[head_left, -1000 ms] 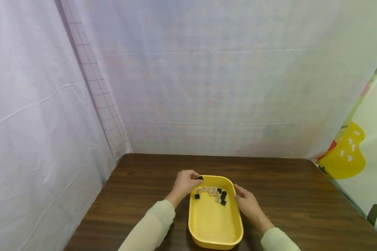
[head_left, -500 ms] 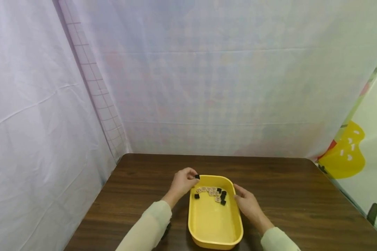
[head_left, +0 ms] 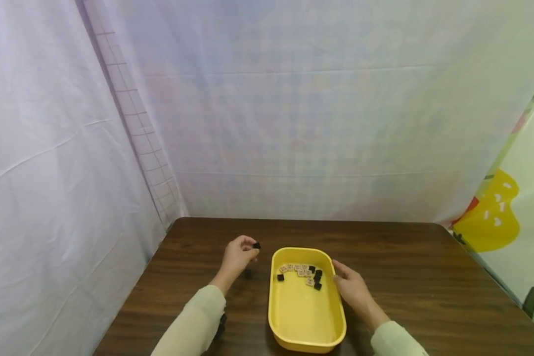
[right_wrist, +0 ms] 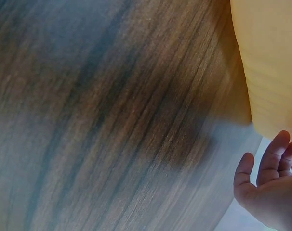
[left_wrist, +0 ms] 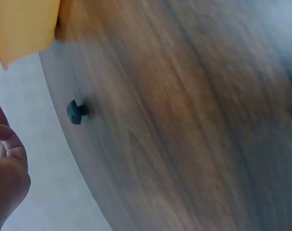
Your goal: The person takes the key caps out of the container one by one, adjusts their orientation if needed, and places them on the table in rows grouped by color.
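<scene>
My left hand [head_left: 237,257] pinches a small black tile [head_left: 256,245] between thumb and fingertips, over the table to the left of a yellow tray [head_left: 307,343]. Under that hand, another small black piece [head_left: 247,273] is on the table; the left wrist view shows this dark piece [left_wrist: 74,112] casting a shadow. My right hand [head_left: 352,290] rests against the tray's right side, fingers fairly straight and thumb right at the rim. Inside the tray's far half lie several pale patterned tiles [head_left: 301,272], several black ones beside them, and a lone black tile [head_left: 281,277] at the left.
The tray stands on a dark wood table [head_left: 409,287]. White curtains [head_left: 62,173] hang along the left and back. A light panel with a yellow printed shape [head_left: 487,217] borders the right. A dark object [head_left: 221,326] shows beside the left sleeve.
My left hand has moved left, away from the tray's far left rim, carrying the black tile. The black piece under it has come into view. The right hand stays by the tray.
</scene>
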`<state>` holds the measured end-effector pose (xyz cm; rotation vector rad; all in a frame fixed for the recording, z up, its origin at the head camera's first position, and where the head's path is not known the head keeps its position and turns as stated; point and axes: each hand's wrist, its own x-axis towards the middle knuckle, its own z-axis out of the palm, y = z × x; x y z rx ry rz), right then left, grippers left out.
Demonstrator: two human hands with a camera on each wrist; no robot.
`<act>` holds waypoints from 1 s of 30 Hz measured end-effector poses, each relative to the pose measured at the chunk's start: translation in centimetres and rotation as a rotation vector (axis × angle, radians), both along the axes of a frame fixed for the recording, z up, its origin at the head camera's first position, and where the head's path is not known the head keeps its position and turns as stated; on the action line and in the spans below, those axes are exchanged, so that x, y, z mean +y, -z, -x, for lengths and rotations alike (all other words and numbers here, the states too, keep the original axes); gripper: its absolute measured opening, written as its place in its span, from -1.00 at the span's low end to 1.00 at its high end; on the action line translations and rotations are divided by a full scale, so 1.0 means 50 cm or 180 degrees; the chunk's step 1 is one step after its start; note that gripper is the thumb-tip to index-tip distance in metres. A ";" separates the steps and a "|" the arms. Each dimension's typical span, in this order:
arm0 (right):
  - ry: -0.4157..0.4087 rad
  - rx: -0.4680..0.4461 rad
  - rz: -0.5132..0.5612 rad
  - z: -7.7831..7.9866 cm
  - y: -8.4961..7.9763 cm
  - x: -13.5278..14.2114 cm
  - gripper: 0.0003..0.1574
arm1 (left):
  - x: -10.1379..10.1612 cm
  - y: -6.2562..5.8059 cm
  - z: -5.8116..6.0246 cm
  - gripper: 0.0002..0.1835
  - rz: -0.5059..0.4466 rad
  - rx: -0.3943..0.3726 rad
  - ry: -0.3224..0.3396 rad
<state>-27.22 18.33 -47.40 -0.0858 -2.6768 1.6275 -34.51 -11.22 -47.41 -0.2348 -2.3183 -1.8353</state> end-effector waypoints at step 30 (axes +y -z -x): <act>0.0029 0.0007 0.0029 -0.002 0.000 -0.003 -0.38 | -0.133 0.051 -0.010 -0.78 0.1484 -0.0261 0.0096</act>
